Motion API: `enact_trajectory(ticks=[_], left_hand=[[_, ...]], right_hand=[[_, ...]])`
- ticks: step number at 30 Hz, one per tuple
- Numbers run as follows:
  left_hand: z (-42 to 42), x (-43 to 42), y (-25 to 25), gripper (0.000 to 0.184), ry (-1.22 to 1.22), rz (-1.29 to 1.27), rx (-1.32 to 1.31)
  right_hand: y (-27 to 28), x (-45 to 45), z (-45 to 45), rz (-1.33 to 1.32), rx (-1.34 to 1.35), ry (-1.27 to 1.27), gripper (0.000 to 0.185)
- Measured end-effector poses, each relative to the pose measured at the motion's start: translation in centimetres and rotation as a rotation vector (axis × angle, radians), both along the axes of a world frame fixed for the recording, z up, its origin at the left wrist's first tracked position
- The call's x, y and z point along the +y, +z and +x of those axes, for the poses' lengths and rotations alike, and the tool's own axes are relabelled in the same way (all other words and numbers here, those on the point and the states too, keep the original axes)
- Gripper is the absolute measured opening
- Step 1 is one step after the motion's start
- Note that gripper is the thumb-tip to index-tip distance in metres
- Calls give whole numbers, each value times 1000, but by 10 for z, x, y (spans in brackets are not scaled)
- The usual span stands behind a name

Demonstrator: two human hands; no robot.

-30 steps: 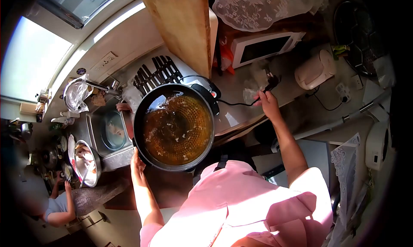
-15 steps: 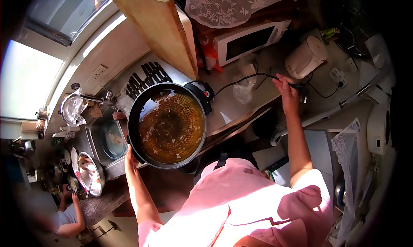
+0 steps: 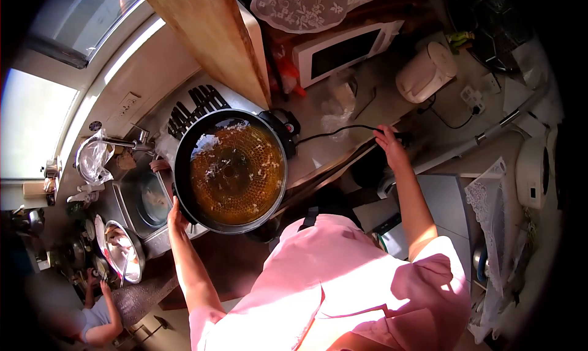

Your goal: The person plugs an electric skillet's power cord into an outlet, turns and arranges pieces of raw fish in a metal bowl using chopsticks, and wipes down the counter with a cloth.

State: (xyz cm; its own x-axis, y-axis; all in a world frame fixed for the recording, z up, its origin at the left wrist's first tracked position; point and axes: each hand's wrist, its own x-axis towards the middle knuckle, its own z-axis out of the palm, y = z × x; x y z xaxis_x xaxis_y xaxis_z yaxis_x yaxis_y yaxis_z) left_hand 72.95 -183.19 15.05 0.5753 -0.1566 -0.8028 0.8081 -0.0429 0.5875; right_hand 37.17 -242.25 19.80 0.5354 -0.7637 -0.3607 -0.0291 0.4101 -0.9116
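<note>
A round black electric pan (image 3: 236,225) rests by the sink on the counter. Brown liquid (image 3: 236,173) with pale bits floats in it over a patterned bottom. My left hand (image 3: 177,218) is closed at the pan's near-left side, where its handle is; the fingers are partly hidden. From the black control box (image 3: 288,127) on the pan's far-right side runs a black power cord (image 3: 343,129). My right hand (image 3: 392,146) holds this cord over the counter's front edge, some fingers extended. The plug end is a dark shape just beyond that hand.
Behind the pan stands a wooden cutting board (image 3: 205,39). A microwave (image 3: 337,54), a white kettle (image 3: 427,72) and a power strip (image 3: 473,100) line the counter. Left are a sink (image 3: 131,198) and a metal bowl (image 3: 139,259). Another person (image 3: 101,320) works at lower left.
My right hand has drawn the cord closer to me and slightly left, and the dangling plug is now harder to see. My left hand stays at the pan. The whole view has shifted slightly.
</note>
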Motion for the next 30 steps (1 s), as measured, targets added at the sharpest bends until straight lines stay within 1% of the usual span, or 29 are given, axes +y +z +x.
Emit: enact_trajectory(ticks=[2,3,7,9,11,12,13,15,16,17,18,19,21,22,23,24,25,26,27,28,29,30], left_hand=[[-1,0,-7,55,49,-86,-9],[-3,-3,-3,54,58,-38,-7],[-13,-2,-8,52,132,-64,-120],[-17,1,-10,50,163,15,-162],[-23,9,-8,50,96,138,-162],[-29,3,-1,54,124,158,-183],[-38,-1,7,58,113,186,-192],[-47,4,2,61,220,189,-223],[-53,6,4,62,272,257,-216],[-63,0,13,64,321,322,-208],[-73,-3,22,62,356,312,-219],[-82,-5,25,62,369,317,-261],[-106,-36,60,57,421,421,-263],[-113,-23,42,57,423,422,-258],[-119,2,11,51,353,547,-443],[-125,14,-5,45,278,669,-631],[-136,-7,13,45,279,669,-634],[-154,-55,53,38,271,901,-801],[-169,-102,87,31,260,1134,-967],[-181,-139,105,27,252,1005,-1031],[-193,-175,118,23,244,875,-1091],[-206,-214,132,21,186,615,-1009]], right_hand=[[-11,7,4,-3,6,16,34],[-15,9,7,3,3,40,34],[-16,8,22,-63,-2,131,32],[-18,1,31,-88,12,176,32],[-16,-5,42,-136,-2,201,35],[-18,-10,48,-123,-5,229,35],[-21,-17,54,-130,-29,201,38],[-20,-32,69,-165,-86,186,46],[-13,-43,76,-198,-116,193,51],[-9,-57,82,-157,-139,162,53],[-5,-71,88,-117,-158,127,55],[-1,-83,92,-110,-160,148,55],[8,-103,95,-183,-229,151,55],[11,-107,97,-154,-222,150,53],[11,-108,99,-154,-219,152,53],[10,-109,102,-112,-198,170,51],[9,-111,105,-69,-179,185,49],[-3,-114,107,-69,-183,183,49],[-23,-116,109,-121,-268,228,47],[-33,-118,110,-172,-351,275,45],[-33,-116,110,-170,-353,274,45],[-31,-109,111,-133,-247,264,44]])
